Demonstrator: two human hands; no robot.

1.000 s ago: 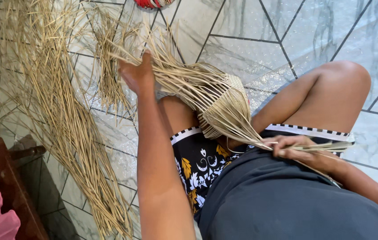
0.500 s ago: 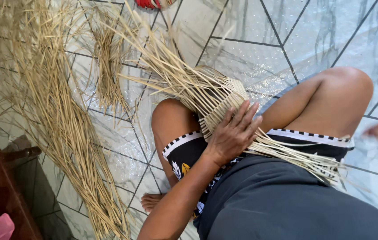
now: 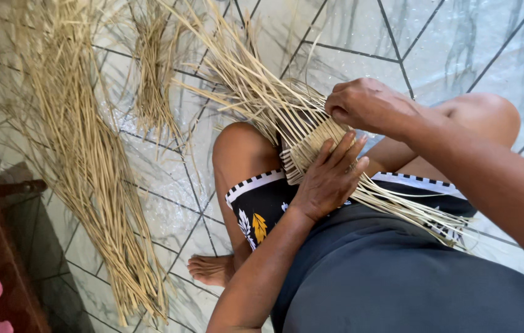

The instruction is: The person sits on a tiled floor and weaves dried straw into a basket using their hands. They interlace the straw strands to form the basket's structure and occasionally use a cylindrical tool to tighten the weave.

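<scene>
The half-woven straw piece [image 3: 311, 139] rests on the person's lap, across the thighs, its woven band near the centre of the view. Loose strands fan out from it toward 11 o'clock over the floor and toward 4 o'clock across the dark shirt [image 3: 397, 277]. The left hand [image 3: 329, 176] lies flat on the woven band, fingers spread and extended, pressing rather than gripping. The right hand [image 3: 366, 105], at 1 o'clock from the left, is curled closed, pinching strands at the upper edge of the weave. Patterned shorts [image 3: 259, 209] show below the piece. At 9 o'clock, well apart, a long bundle of dry straw [image 3: 83, 154] lies on the tiled floor [image 3: 459, 43], with a smaller tuft [image 3: 151, 74] at 10 o'clock. A bare foot [image 3: 212, 269] shows at 7 o'clock. Dark wooden furniture [image 3: 3, 246] fills the lower-left corner.
</scene>
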